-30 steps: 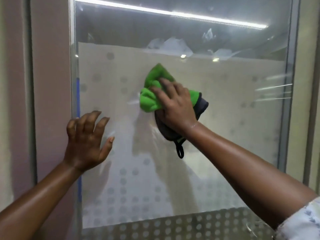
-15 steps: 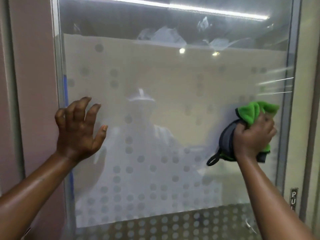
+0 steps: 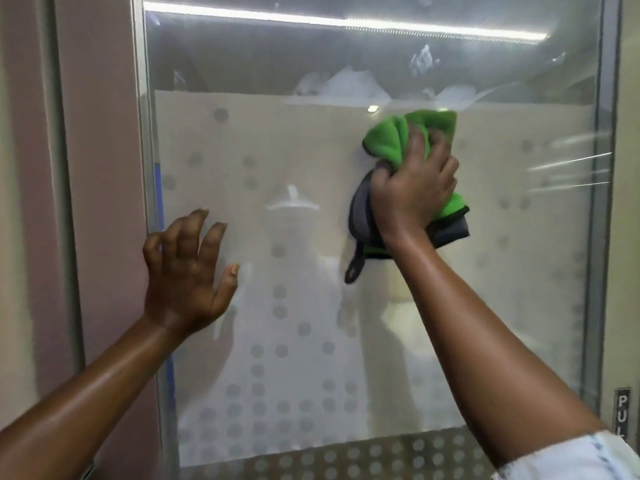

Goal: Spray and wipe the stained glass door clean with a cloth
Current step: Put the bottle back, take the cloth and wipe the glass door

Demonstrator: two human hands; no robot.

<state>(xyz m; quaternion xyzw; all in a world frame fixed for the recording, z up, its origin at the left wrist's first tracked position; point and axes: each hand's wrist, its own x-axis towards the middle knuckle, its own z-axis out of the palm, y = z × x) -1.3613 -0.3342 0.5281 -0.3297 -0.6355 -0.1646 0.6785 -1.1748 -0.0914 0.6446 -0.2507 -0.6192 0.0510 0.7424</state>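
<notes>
The glass door (image 3: pixel 311 161) fills the view, with a frosted band patterned with dots and clear glass above it. My right hand (image 3: pixel 415 185) grips a bunched green and grey cloth (image 3: pixel 391 140) and presses it on the glass, right of centre, near the top edge of the frosted band. A dark loop of the cloth hangs below my wrist. My left hand (image 3: pixel 188 268) has its fingers spread and bent, fingertips on the glass near the door's left edge. No spray bottle is in view.
A metal frame (image 3: pixel 147 168) runs down the door's left side, with a pinkish wall (image 3: pixel 100 202) beyond it. Another metal upright (image 3: pixel 602 202) bounds the right side, with a small "PUL" sign (image 3: pixel 623 410) low beside it. A light strip reflects across the top.
My right hand has carried the cloth from the middle out to the right edge, then back up and leftward. My left hand has stayed spread on the glass at the left.
</notes>
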